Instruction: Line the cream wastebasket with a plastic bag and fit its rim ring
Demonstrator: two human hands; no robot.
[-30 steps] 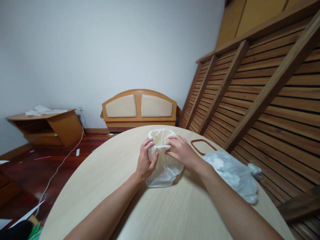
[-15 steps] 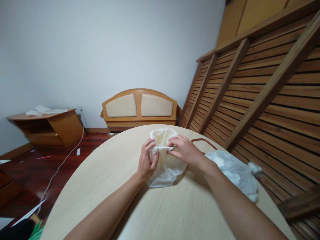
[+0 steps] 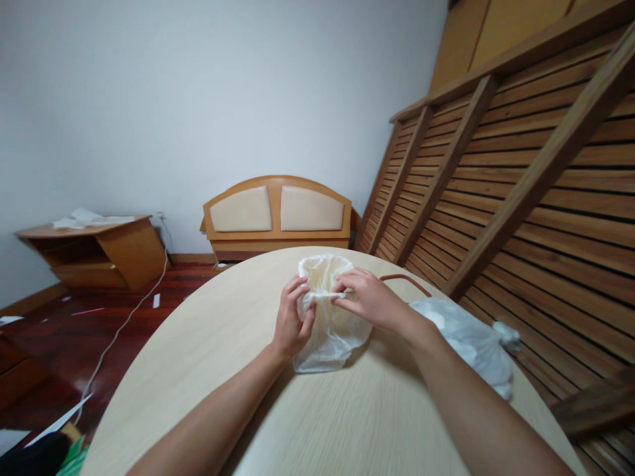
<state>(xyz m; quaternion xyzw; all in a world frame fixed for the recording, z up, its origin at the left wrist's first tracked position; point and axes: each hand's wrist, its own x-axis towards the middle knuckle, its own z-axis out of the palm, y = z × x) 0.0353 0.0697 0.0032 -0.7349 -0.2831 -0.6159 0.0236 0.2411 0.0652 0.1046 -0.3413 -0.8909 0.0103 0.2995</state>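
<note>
A thin, whitish see-through bag (image 3: 325, 344) stands on the round pale wooden table (image 3: 213, 344), its mouth facing up and spread apart. My left hand (image 3: 294, 318) grips the near left part of the rim between thumb and fingers. Opposite it, my right hand (image 3: 364, 295) pinches the near right part of the rim. Between the two hands the near edge looks gathered and folded. To the right, partly behind my right forearm, lies a white plastic bag (image 3: 473, 344) with a knotted end and pale contents that I cannot make out.
A brown curved handle or strap (image 3: 405, 280) lies near the table's far right edge. Slatted wooden panels (image 3: 496, 198) lean along the right side. Beyond the table stand a headboard (image 3: 275, 211) and a low wooden cabinet (image 3: 124, 254); a white cable (image 3: 122, 327) crosses the floor.
Both hands keep hold of the bag's rim in nearly the same place. The gathered near edge has shifted very slightly; otherwise the scene looks the same.
</note>
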